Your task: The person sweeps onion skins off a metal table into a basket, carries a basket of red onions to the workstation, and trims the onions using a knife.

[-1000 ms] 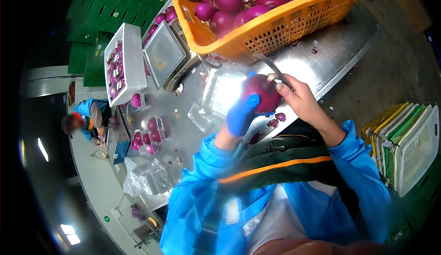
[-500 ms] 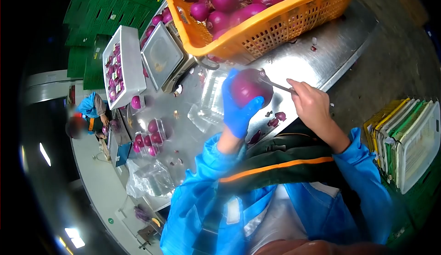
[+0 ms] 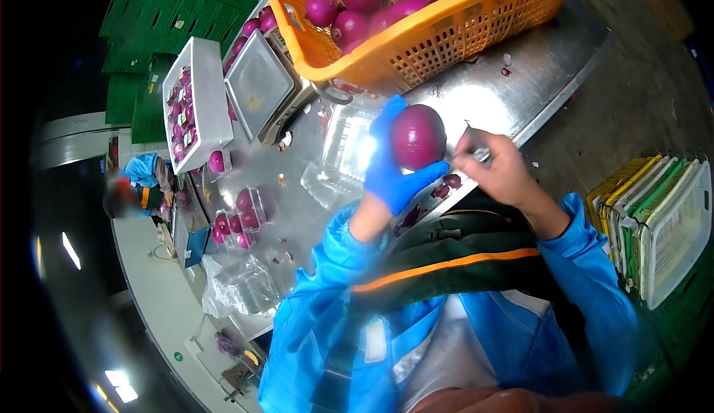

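Note:
A large red onion (image 3: 418, 138) sits in my left hand (image 3: 388, 173), which wears a blue glove, its fingers and thumb wrapped around the left side and underside. Just right of the onion, my bare right hand (image 3: 500, 173) is closed on a small knife (image 3: 482, 156); much of the knife is hidden by the fingers or blurred. Behind my left hand, a clear plastic tray (image 3: 343, 142) lies on the steel table (image 3: 297, 179). Peel scraps (image 3: 446, 186) lie near the table edge below the onion.
An orange basket (image 3: 446, 45) of red onions stands at the back, beside a scale (image 3: 258, 78). Further left are a white crate (image 3: 212, 101) and packed onions (image 3: 238, 220). Stacked baskets (image 3: 654, 223) stand right. Another person (image 3: 145, 179) works at far left.
The onion has turned in my left hand, its stem end no longer showing. My right hand has drawn in lower and closer, with the knife turned from its earlier angle toward the onion's top.

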The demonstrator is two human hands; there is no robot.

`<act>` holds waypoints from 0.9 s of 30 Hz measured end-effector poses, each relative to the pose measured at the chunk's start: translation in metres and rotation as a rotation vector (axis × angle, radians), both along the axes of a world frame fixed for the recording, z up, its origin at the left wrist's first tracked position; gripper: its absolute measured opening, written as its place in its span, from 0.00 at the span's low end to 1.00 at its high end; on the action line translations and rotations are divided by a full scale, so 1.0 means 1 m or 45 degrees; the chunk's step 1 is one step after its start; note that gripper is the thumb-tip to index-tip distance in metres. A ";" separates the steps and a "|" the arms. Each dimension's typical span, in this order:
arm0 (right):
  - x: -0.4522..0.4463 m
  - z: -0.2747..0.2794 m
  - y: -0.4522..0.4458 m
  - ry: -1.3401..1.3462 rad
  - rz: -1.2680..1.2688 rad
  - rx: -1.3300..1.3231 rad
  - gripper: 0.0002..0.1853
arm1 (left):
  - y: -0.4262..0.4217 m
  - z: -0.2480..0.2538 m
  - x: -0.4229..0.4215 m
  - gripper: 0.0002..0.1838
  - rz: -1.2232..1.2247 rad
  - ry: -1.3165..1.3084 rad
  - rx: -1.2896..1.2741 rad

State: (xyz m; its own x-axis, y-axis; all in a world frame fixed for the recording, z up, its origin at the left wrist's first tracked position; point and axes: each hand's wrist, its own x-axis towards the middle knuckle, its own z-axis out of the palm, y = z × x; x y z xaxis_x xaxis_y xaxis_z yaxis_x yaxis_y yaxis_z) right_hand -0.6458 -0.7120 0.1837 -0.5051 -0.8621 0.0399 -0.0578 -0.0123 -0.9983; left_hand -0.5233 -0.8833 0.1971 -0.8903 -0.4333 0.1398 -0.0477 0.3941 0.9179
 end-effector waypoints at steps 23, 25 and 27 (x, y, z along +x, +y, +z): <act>-0.013 -0.002 -0.006 1.228 -0.132 0.126 0.19 | -0.003 0.002 0.020 0.47 -0.047 -0.035 1.012; -0.017 0.001 -0.009 1.288 -0.116 0.092 0.19 | -0.003 0.004 0.020 0.46 -0.093 -0.037 1.017; -0.018 -0.002 -0.012 1.341 -0.137 0.058 0.18 | -0.006 0.003 0.020 0.45 -0.140 -0.095 0.982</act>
State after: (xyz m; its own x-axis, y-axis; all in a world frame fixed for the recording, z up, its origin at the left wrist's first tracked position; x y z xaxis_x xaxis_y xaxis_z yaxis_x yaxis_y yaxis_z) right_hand -0.6638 -0.7242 0.1814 -0.3082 -0.8267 0.4707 -0.8928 0.0804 -0.4433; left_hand -0.5029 -0.8891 0.2000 -0.9290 -0.2923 -0.2271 -0.1179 -0.3478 0.9301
